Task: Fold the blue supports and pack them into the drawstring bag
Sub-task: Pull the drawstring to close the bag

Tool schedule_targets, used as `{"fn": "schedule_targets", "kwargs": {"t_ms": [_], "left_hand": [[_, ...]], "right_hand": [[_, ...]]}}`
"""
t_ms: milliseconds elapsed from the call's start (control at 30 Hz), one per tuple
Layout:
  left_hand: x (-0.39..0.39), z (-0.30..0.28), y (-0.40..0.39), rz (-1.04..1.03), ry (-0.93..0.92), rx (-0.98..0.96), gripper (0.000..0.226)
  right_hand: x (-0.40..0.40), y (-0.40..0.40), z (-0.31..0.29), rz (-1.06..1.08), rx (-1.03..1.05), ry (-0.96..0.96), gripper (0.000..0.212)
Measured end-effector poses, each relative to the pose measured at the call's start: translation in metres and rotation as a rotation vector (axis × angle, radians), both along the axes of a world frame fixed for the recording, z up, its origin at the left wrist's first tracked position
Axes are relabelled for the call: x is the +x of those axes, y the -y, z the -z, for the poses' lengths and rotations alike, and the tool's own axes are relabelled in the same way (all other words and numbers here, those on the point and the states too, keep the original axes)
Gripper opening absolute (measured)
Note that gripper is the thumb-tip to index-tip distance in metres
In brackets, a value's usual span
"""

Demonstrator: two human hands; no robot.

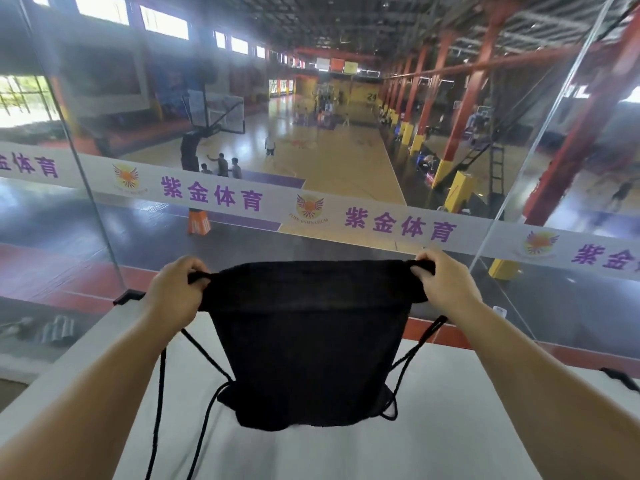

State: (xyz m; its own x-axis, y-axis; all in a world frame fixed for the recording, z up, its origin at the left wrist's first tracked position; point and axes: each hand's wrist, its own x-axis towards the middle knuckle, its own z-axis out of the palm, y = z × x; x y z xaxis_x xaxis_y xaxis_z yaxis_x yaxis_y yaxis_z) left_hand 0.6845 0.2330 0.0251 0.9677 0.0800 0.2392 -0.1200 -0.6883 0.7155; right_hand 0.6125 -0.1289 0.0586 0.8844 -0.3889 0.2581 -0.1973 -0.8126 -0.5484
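Note:
A black drawstring bag (311, 344) hangs in the air in front of me, held up by its top corners. My left hand (175, 294) grips the top left corner and my right hand (445, 284) grips the top right corner. The top edge is stretched flat between them. Black cords (159, 410) dangle from both sides down toward the white surface. No blue supports are in view; whether any lie inside the bag cannot be told.
A white table or ledge (450, 427) lies below the bag. A glass railing with a purple-lettered white band (398, 223) stands right behind it, overlooking a basketball hall. A dark strap (620, 377) lies at the right edge.

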Motion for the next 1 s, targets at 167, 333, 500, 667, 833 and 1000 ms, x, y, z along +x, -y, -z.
{"fn": "schedule_targets", "kwargs": {"t_ms": [167,333,500,667,833,1000], "left_hand": [[0.000,-0.003,-0.001,-0.051,0.091,0.050,0.006],[0.000,-0.031,0.001,-0.192,0.099,0.270,0.047],[0.015,-0.036,-0.004,-0.052,-0.198,0.035,0.060],[0.006,-0.025,0.019,0.066,-0.153,-0.050,0.032],[0.001,-0.036,0.043,0.121,0.023,0.002,0.035],[-0.019,-0.042,0.087,0.215,-0.052,0.226,0.068]], "right_hand": [[0.002,0.000,-0.001,0.076,-0.120,0.021,0.006],[0.000,-0.003,-0.017,0.124,-0.281,0.102,0.023],[0.013,0.005,-0.022,0.178,-0.213,-0.229,0.046],[0.020,-0.009,-0.012,-0.015,0.119,-0.177,0.043],[0.021,-0.024,-0.023,-0.261,0.257,-0.147,0.015],[0.016,-0.040,-0.030,-0.423,0.311,-0.205,0.021]]}}
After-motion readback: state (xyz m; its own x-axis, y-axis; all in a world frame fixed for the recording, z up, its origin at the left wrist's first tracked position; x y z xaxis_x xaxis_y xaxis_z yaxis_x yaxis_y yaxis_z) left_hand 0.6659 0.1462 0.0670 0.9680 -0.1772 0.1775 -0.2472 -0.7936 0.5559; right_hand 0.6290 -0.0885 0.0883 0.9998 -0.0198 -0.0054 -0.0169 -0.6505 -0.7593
